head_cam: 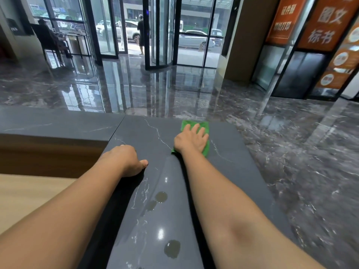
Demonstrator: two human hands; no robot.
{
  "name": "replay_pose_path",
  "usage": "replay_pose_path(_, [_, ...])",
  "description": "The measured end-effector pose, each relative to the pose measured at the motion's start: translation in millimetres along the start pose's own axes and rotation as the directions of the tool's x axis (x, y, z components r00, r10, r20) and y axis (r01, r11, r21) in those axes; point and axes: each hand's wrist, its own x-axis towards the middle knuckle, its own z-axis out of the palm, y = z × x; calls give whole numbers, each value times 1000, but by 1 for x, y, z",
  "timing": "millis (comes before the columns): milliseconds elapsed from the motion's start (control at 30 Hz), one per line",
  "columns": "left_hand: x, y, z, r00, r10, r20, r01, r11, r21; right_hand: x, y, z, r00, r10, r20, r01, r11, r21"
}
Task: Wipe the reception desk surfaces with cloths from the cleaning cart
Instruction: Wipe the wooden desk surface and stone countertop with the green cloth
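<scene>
A glossy dark marble floor [291, 152] fills the hall and mirrors the tall glass doors [161, 35] at the far side. Orange signs [326, 22] hang on the wall to the right. In front of the person, a dark grey stone table [165, 181] with thin white veins runs away from the camera. It meets a second slab that goes off to the left. A lighter wooden surface [29, 191] lies lower, at the table's left.

Both bare forearms reach out over the table. The left hand [124, 162] holds the table's left edge: its fingers bend over the rim and out of sight, and the thumb lies on top. The right hand [191, 140] lies flat farther along, near the far end, with its fingers straight and slightly spread. It presses down on a green cloth [204, 125], which lies spread on the stone under the palm and shows beyond the fingertips and along the hand's right side.

Wet spots [172, 248] sit on the table between the forearms.
</scene>
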Motion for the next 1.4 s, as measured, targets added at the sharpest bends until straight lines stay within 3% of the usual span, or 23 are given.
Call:
replay_pose_path(133, [1, 0, -1, 1000, -13, 28, 13, 1000, -2, -23, -24, 1, 973, -222, 57, 221, 975, 9])
replay_pose_path(267, [3, -3, -1, 1000, -3, 31, 3, 1000, 4, -8, 13, -6, 923, -372, 95, 370, 928, 34])
replay_pose_path(567, [-6, -6, -3, 1000, 20, -16, -20, 1000, 14, 25, 128, -25, 999, -13, 30, 13, 1000, -10])
replay_pose_path(733, [-15, -12, -1, 988, 108, -114, -104, 994, 45, 23, 104, -23, 991, 133, 12, -132, 991, -28])
replay_pose_path(867, [-18, -32, 2, 980, 160, -118, -179, 967, -179, 15, 54, -19, 981, 191, 38, -191, 982, -3])
replay_pose_path(967, [-28, -53, 9, 969, 146, -200, -198, 943, -267, 0, -1, -9, 994, 97, 45, -99, 995, 35])
replay_pose_path(1133, [-46, -82, 14, 970, 24, -241, -102, 944, -313, -44, -96, 5, 987, -142, 70, 136, 987, 88])
replay_pose_path(1267, [-49, -96, 11, 951, -67, -303, -28, 953, -300, -85, -150, 10, 925, -369, 91, 357, 926, 125])
replay_pose_path(1400, [-50, -93, 4, 925, -113, -362, 23, 969, -245, -94, -157, 7, 850, -513, 118, 498, 857, 134])
